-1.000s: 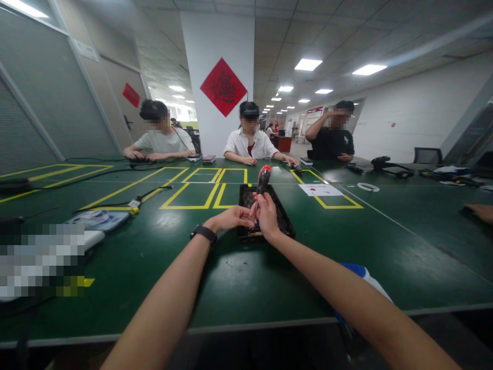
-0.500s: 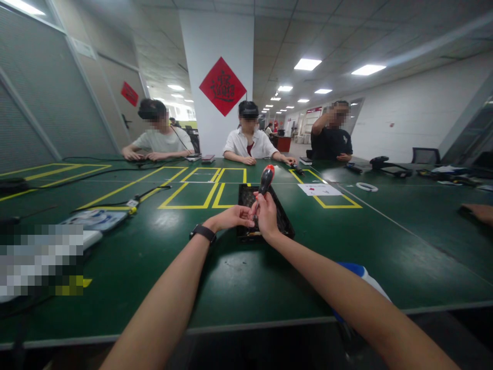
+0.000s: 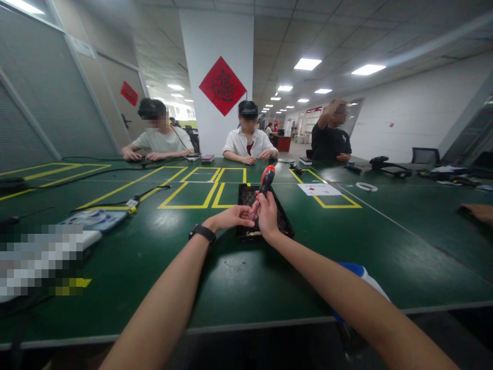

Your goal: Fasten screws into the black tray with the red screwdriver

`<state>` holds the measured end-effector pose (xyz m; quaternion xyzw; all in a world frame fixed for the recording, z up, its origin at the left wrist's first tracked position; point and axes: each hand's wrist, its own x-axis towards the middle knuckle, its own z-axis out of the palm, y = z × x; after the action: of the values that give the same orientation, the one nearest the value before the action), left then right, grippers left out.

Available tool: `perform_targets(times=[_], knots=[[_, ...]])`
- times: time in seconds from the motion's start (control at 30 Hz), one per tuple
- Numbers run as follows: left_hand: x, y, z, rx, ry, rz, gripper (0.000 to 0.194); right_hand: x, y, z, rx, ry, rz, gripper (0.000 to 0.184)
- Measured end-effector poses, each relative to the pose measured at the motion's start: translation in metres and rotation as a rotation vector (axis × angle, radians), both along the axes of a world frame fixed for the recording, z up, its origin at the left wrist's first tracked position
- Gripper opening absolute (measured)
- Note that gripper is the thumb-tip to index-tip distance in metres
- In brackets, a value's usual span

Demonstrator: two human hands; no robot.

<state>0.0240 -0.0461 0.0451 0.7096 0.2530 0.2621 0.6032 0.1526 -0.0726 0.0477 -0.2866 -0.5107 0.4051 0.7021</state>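
My right hand [image 3: 267, 215] is closed around a screwdriver [image 3: 266, 179] with a red and black handle. The handle points up and its shaft slants down toward the fingers of my left hand [image 3: 238, 217]. My left fingers are pinched together by the lower end of the shaft; what lies between them is too small to make out. Both hands are over a black open box-like casing [image 3: 284, 226] on the table. Its dark inner parts are mostly hidden by my hands.
The green table [image 3: 162, 277] bears yellow tape outlines. A white paper sheet [image 3: 319, 189] and a white ring [image 3: 366, 187] lie to the right. Cables and a flat package [image 3: 96, 218] are on the left. A blue and white item [image 3: 356, 270] is under my right forearm. Three people sit opposite.
My hands and the screwdriver stay in nearly the same place; the handle looks slightly turned. The person opposite in the middle has drawn one hand back from a dark object.
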Motion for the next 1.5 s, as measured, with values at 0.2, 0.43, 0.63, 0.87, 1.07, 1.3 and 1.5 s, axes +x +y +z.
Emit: perform_targets(times=[0.2,0.43,0.63,0.87,1.07,1.3,1.5], knots=[[-0.0018,0.0003,-0.0013,0.02,0.032,0.003,0.023,-0.0003,-0.0005,-0.0003,0.005,-0.006,0.01,0.026],[-0.0054,-0.0009,0.0034,0.036,0.035,-0.024,0.03,0.002,-0.0026,0.0024,-0.076,-0.025,0.108,0.03],[-0.0004,-0.0026,0.0029,0.006,-0.017,0.062,0.026,0.0005,-0.0016,0.0014,-0.001,-0.018,0.002,0.027],[-0.0023,-0.001,0.0011,0.064,0.038,0.01,0.022,0.0012,0.002,-0.0019,-0.046,-0.045,0.096,0.029],[-0.0049,-0.0014,0.004,0.073,0.047,-0.038,0.026,0.0017,0.0021,-0.0013,-0.06,-0.031,0.135,0.03],[-0.0002,-0.0005,-0.001,0.063,0.03,0.063,0.025,0.0008,0.0026,-0.0004,0.004,-0.033,0.057,0.027],[-0.0059,-0.0013,0.0041,0.07,0.064,-0.047,0.023,0.0025,0.0021,-0.002,-0.055,-0.053,0.185,0.027]])
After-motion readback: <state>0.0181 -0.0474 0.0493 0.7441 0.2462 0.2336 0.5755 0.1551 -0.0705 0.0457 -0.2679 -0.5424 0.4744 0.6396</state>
